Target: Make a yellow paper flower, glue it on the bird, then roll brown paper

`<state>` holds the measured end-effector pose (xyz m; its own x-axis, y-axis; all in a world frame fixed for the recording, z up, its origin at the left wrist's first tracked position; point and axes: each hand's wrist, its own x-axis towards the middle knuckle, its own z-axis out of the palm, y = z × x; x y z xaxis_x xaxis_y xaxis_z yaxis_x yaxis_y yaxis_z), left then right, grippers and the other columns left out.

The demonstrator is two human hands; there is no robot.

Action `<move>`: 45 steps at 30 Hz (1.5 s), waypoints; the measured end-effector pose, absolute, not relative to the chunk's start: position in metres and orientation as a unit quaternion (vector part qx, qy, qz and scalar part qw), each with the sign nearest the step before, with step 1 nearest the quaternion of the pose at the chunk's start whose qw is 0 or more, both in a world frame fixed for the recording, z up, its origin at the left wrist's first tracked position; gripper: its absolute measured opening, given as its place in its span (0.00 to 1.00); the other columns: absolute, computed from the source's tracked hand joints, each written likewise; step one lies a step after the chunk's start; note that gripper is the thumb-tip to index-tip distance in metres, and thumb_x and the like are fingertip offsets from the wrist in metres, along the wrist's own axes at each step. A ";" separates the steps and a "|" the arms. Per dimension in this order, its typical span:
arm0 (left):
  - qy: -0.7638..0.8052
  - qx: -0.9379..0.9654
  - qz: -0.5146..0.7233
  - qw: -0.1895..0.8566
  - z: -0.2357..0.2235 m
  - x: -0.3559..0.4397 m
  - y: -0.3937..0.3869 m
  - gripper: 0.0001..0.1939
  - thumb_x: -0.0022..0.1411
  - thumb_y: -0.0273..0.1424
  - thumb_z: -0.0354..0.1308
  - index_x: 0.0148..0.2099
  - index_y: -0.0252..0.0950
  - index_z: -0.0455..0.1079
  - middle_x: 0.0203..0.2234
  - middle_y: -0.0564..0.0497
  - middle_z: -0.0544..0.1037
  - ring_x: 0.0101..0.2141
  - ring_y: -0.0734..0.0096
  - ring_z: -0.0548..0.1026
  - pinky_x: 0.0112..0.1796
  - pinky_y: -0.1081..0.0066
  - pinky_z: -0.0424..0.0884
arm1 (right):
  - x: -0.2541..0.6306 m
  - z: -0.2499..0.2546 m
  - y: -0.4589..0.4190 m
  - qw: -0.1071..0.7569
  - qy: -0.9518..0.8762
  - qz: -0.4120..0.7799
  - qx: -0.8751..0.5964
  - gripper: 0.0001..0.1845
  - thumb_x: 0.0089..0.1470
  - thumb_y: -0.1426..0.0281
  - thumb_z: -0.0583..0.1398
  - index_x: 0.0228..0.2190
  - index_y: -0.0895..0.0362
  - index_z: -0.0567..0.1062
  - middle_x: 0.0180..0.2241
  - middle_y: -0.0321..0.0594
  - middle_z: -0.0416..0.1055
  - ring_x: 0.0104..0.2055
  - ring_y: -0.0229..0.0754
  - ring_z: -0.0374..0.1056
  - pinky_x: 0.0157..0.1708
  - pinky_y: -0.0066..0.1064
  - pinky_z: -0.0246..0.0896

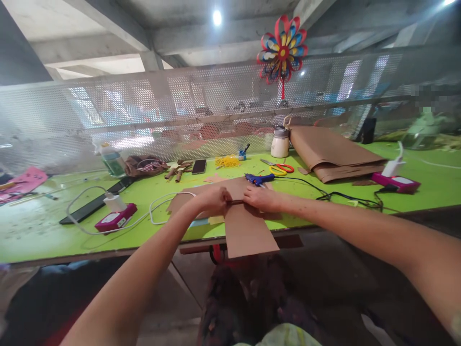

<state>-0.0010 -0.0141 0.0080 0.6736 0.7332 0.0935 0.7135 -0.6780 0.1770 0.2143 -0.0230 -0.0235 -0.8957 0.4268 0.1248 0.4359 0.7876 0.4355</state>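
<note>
A strip of brown cardboard (pixel 249 235) hangs out over the front edge of the green table. My left hand (pixel 215 199) grips it at a fold near the table edge, fingers curled. On the same fold, a little to the right, my right hand (pixel 260 198) is closed with its fingers pressed on the cardboard. Under and behind both hands lie more brown cardboard sheets (pixel 183 204). Just beyond my right hand a blue glue gun (pixel 260 179) rests on the cardboard, its black cord running right.
Scissors (pixel 279 168) with orange and yellow handles lie behind the glue gun. A large folded brown sheet (pixel 334 149) and a white jar (pixel 280 142) stand at the back right. Purple power strips (pixel 115 218) with cables sit on both sides. A phone (pixel 199 166) lies near the mesh screen (pixel 137 110).
</note>
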 end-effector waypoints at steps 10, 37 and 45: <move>0.352 0.903 0.087 0.230 0.015 0.013 0.010 0.21 0.60 0.42 0.45 0.28 0.31 0.70 0.23 0.51 0.72 0.24 0.76 0.62 0.26 0.76 0.58 | 0.213 -0.018 -0.032 0.121 -0.924 -0.265 -0.247 0.14 0.59 0.78 0.46 0.37 0.66 0.70 0.34 0.51 0.65 0.40 0.48 0.57 0.40 0.40 0.55; 0.347 0.869 0.205 0.287 -0.007 0.015 -0.006 0.18 0.60 0.40 0.49 0.37 0.30 0.72 0.28 0.51 0.72 0.29 0.74 0.66 0.30 0.75 0.62 | 0.218 -0.032 -0.010 0.355 -0.774 0.343 -0.396 0.22 0.47 0.54 0.58 0.23 0.62 0.74 0.16 0.32 0.62 0.18 0.31 0.54 0.18 0.24 0.46; 0.368 0.867 0.165 0.294 -0.005 0.010 -0.007 0.19 0.57 0.44 0.51 0.33 0.31 0.70 0.23 0.53 0.71 0.24 0.76 0.65 0.25 0.76 0.60 | 0.222 -0.035 -0.009 0.319 -0.775 0.397 -0.374 0.22 0.49 0.54 0.56 0.18 0.59 0.66 0.11 0.28 0.56 0.11 0.29 0.51 0.12 0.23 0.42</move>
<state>0.0096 -0.0067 -0.0049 0.6756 0.7340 0.0695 0.5407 -0.5573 0.6301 0.2220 -0.0090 -0.0348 -0.5173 0.8327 0.1975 0.3266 0.4055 -0.8538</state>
